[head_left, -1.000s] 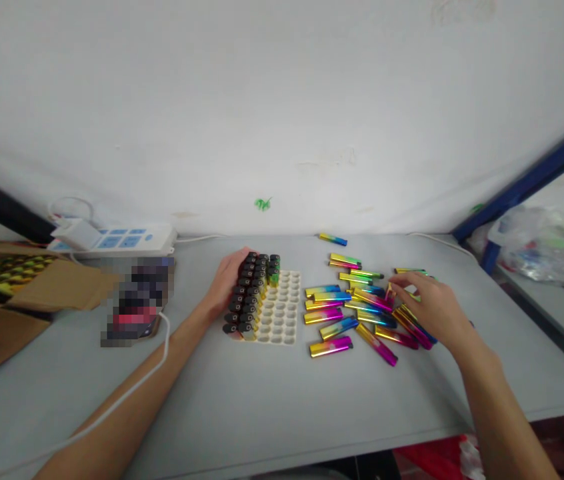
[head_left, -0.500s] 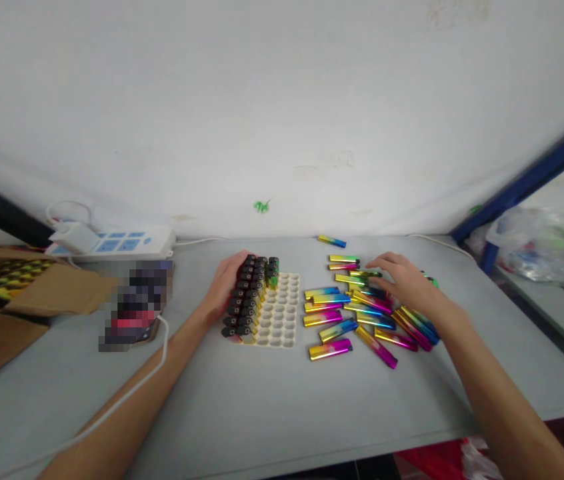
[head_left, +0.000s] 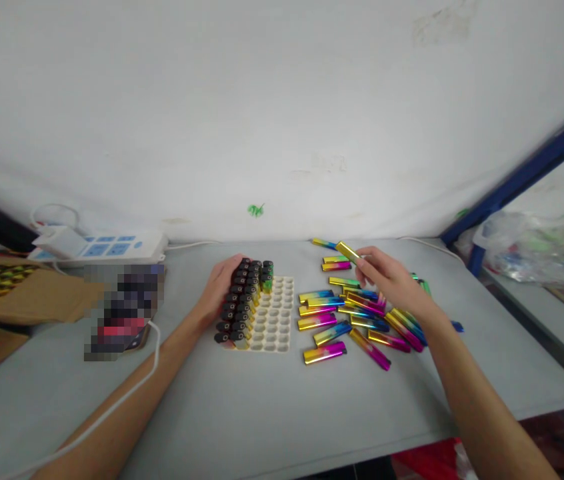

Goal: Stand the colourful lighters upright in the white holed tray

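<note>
A white tray [head_left: 279, 320] with rows of round-cornered holes lies in front of me. Upright lighters with black tops [head_left: 245, 293] fill its left columns, and a few green ones [head_left: 267, 277] stand at the back of the following column. My left hand [head_left: 219, 290] is closed against the tray's left side, its fingertips hidden behind the lighters. Over the back of a loose pile, my right hand [head_left: 382, 273] pinches one gold lighter [head_left: 348, 252], which slants up to the left. Gold, blue and magenta lighters [head_left: 325, 353] lie scattered below and around that hand.
At the left stand an open cardboard box [head_left: 47, 293] of packed lighters, a power strip [head_left: 117, 247] and a blurred-out phone [head_left: 127, 313] with a white cable [head_left: 155, 357]. Plastic bags [head_left: 522, 247] lie beyond the blue frame [head_left: 527, 167] at right. A wall [head_left: 282, 120] closes the back.
My right hand has picked a gold lighter out of the pile and raised it slightly. My left hand has stayed at the tray. The whole view has shifted a little.
</note>
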`<state>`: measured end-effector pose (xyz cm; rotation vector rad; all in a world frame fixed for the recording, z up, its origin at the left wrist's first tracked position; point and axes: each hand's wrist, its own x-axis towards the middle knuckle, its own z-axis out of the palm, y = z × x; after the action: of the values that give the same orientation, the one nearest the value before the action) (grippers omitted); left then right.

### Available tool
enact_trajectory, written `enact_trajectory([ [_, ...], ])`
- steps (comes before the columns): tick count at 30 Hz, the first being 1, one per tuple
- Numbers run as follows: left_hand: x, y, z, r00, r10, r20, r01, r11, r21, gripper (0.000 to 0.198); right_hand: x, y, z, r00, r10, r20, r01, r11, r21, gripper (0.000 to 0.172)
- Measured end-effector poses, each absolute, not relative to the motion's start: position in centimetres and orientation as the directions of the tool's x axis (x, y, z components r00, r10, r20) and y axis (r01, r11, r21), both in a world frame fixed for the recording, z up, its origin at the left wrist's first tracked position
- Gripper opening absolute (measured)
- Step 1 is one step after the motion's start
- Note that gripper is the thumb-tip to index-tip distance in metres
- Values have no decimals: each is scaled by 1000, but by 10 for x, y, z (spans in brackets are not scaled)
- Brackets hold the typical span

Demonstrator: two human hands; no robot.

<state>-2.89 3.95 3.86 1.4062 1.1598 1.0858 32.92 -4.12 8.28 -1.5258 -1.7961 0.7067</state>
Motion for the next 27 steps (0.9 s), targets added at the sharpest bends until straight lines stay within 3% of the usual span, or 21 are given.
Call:
enact_trajectory([
  [4, -28, 40, 39, 131, 990, 48, 123, -64, 990, 43, 290, -30, 80, 37, 989, 140, 306, 122, -944, 52],
  [8, -27, 38, 41, 130, 990, 50, 121, -66, 990, 44, 259, -17, 76, 105, 986, 132, 152, 115, -982, 45],
  [11, -27, 37, 41, 142, 988, 54, 114, -70, 991, 44, 243, -16, 75, 74, 987, 142, 135, 131, -982, 48],
  [18, -29, 37, 37, 127, 992, 22, 105, -36, 994, 44, 222, -31, 69, -207, 977, 49, -2, 50, -999, 45],
  [27, -27, 36, 40, 119, 993, 26, 109, -39, 993, 46, 196, -39, 57, -6, 996, 92, 161, 92, -983, 55],
])
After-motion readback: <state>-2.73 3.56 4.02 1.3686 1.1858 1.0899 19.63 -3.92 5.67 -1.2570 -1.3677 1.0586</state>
